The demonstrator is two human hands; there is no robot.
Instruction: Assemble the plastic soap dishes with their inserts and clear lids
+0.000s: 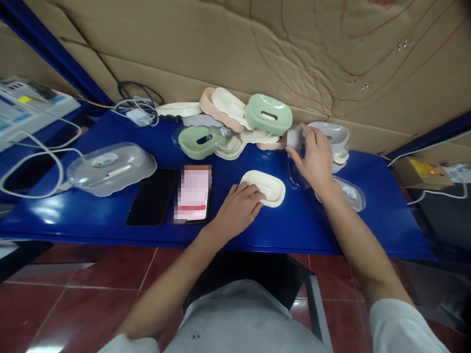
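My left hand is closed on the left end of a cream soap dish base, which lies flat on the blue table. Farther right, my right hand has its thumb and fingers around a pale grey piece, mostly hidden by the hand. Just below that hand a clear plastic cover rests on the table. A pale grey soap dish stands behind the right fingers. Under the right forearm lies another clear cover with a round label.
Green, peach and cream soap dish parts are piled along the cardboard wall. A lit phone and a black slab lie left of my left hand. A covered grey dish and white cables are at the left.
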